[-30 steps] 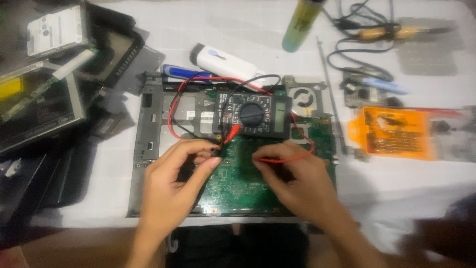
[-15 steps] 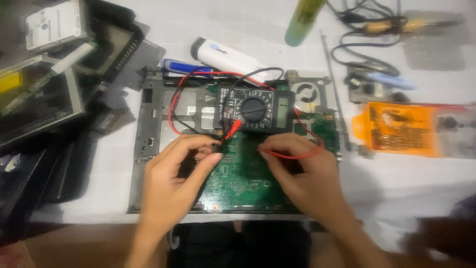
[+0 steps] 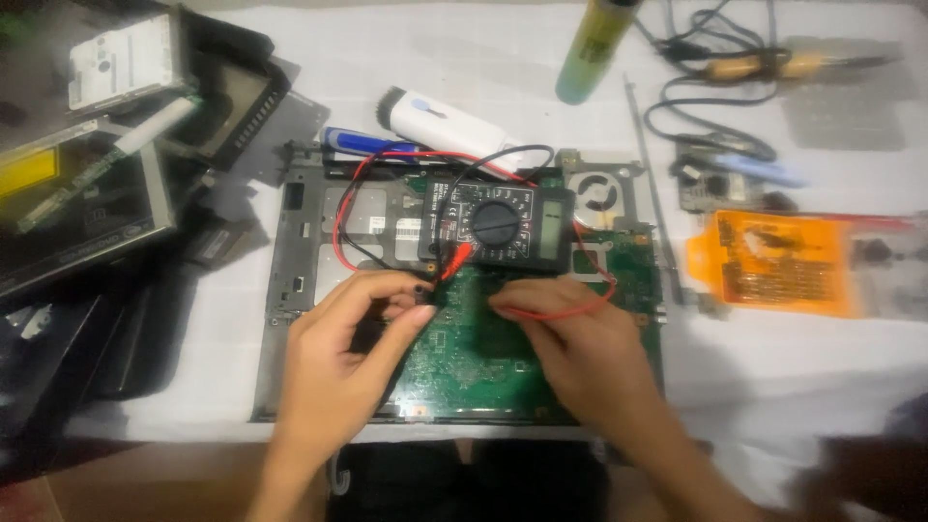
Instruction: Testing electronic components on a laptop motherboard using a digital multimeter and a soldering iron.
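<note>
**Probing the Circuit Board: Hand and Lead Positions**

We hold both hands low over the green circuit board, which sits inside the grey laptop chassis on the white table cover. Our left hand pinches the black probe between thumb and forefinger, with the remaining fingers curled under; the tip points down at the board near its upper left area. Our right hand is closed with fingers pressed together over the red lead; we cannot tell whether a probe tip meets the board, because the knuckles hide it.

The multimeter lies flat on the upper part of the chassis, just beyond both hands, dial and display facing up. In our judgement this keeps the display readable while both hands are occupied. The red and black leads loop loosely to the left of the meter, leaving slack.

Away from the work lie a white and blue device, a green cylinder, a soldering iron with its cable, an orange bit case, and stacked drive parts at the far left.

Compared with the view one second ago, the layout is unchanged. Both hands remain at the same spots on the board, and the meter and leads have not shifted; only the camera framing has moved slightly.
</note>
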